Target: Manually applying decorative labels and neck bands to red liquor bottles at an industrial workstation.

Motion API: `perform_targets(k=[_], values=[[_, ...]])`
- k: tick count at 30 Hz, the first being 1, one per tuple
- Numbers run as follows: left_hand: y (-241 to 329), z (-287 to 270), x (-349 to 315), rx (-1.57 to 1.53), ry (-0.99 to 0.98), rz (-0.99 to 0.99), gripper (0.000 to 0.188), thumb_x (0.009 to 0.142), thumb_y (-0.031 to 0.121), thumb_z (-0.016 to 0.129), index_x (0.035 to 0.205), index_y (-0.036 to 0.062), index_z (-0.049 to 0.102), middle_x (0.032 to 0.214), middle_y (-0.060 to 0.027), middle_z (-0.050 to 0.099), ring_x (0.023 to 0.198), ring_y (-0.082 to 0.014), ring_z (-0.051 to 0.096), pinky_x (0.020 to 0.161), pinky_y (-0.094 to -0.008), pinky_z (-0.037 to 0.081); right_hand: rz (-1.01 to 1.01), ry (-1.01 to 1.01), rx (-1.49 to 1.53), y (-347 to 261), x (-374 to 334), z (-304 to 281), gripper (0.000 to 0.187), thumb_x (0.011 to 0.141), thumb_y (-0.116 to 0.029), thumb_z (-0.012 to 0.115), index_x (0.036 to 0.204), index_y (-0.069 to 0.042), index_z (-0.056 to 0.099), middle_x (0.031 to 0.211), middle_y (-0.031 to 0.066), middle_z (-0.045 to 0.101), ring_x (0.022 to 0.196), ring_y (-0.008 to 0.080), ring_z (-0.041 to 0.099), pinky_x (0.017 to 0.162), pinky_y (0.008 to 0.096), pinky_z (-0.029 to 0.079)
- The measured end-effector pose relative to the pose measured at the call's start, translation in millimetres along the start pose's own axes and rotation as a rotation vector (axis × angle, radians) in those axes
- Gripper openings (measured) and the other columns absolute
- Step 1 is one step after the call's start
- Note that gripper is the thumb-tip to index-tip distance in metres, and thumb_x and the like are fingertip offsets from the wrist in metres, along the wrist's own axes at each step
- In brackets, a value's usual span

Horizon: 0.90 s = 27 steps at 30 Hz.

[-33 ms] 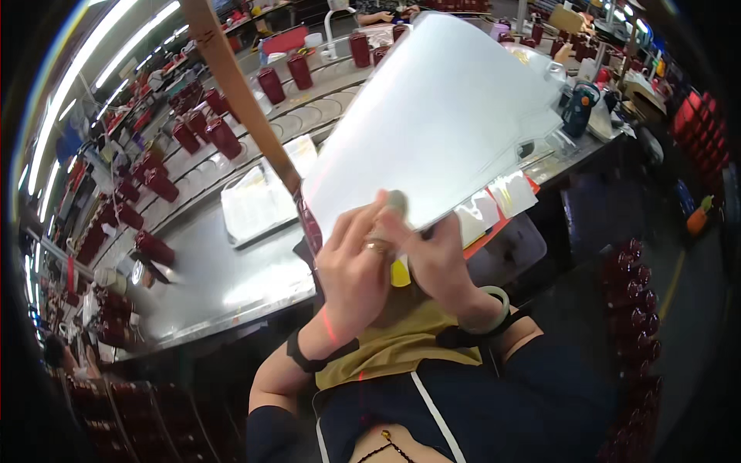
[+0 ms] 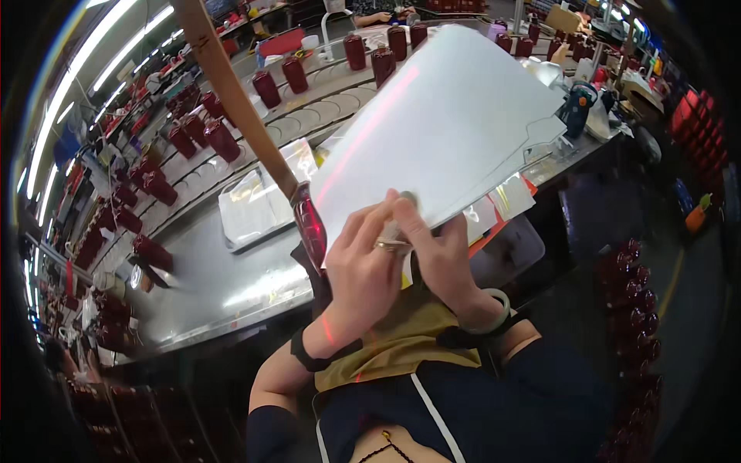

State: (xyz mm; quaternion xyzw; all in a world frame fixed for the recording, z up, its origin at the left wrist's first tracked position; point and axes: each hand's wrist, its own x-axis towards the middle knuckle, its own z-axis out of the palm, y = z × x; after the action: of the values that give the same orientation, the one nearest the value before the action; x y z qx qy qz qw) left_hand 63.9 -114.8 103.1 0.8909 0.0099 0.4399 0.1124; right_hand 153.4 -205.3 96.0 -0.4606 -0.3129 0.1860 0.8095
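Observation:
My left hand [image 2: 363,270] and my right hand [image 2: 446,266] meet at the near edge of a large white sheet [image 2: 448,123], fingers curled and pinched together. What they pinch is mostly hidden; a small greyish rounded tip [image 2: 408,200] shows at the fingertips. The right thumb lies across toward the left fingers, which wear a ring. The sheet slants up and away in front of me, a red light line running along its left part. Beside its lower left edge is a glossy dark red piece [image 2: 310,228], at the foot of a wooden post [image 2: 235,92].
A metal worktop [image 2: 208,297] carries a white tray [image 2: 251,208] on the left. Dark red jars [image 2: 222,139] stand along a curved conveyor line. White and orange papers [image 2: 509,202] lie above a translucent bin [image 2: 505,251]. A dark bottle-shaped thing [image 2: 577,108] stands at right. Another person's hands [image 2: 378,17] show far back.
The white sheet has tilted and shifted slightly right, its top edge lower, uncovering more jars and the dark red piece. A red light line now crosses it. My hands have moved slightly right, still together.

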Motion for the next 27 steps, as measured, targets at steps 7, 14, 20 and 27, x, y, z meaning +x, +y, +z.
perform_targets(k=[7,14,20,27], values=[[-18.4,31.3,24.8,-0.327,-0.193,-0.156,0.058,0.084,0.008,0.076,0.138,-0.0029,0.056,0.137,-0.0235,0.059,0.130,-0.0405,0.054,0.110,-0.0438,0.043,0.054,0.453,0.059,51.1,96.3,-116.0,0.032,0.097,-0.013,0.053,0.114,0.013,0.060,0.106,0.0153,0.066,0.090,0.0205,0.065,0.081,0.0350,0.053],[-71.0,-6.3,-17.7,-0.312,-0.072,-0.546,0.045,0.088,-0.001,0.070,0.132,-0.0015,0.063,0.137,-0.0166,0.063,0.122,-0.0259,0.063,0.104,-0.0352,0.048,0.430,0.592,-0.061,121.4,272.2,-235.1,0.013,0.090,-0.008,0.049,0.098,0.000,0.056,0.077,0.0139,0.062,0.051,0.0243,0.056,0.048,0.0390,0.047],[-95.7,-19.6,-67.4,-0.206,-0.027,-0.639,0.033,0.089,-0.003,0.068,0.122,-0.0016,0.070,0.136,-0.0157,0.063,0.123,-0.0273,0.063,0.102,-0.0372,0.050,0.577,0.483,-0.216,155.5,332.7,-314.0,0.040,0.084,-0.003,0.044,0.122,0.004,0.056,0.117,0.0213,0.067,0.094,0.0385,0.072,0.068,0.0474,0.059],[-109.0,-13.6,-101.3,-0.187,-0.004,-0.804,0.031,0.087,-0.005,0.067,0.117,0.0009,0.074,0.132,-0.0154,0.066,0.121,-0.0273,0.064,0.101,-0.0372,0.051,0.759,0.574,-0.491,125.3,347.4,-333.8,0.035,0.094,-0.017,0.040,0.113,-0.006,0.066,0.098,0.0170,0.072,0.074,0.0376,0.072,0.067,0.0617,0.050]])
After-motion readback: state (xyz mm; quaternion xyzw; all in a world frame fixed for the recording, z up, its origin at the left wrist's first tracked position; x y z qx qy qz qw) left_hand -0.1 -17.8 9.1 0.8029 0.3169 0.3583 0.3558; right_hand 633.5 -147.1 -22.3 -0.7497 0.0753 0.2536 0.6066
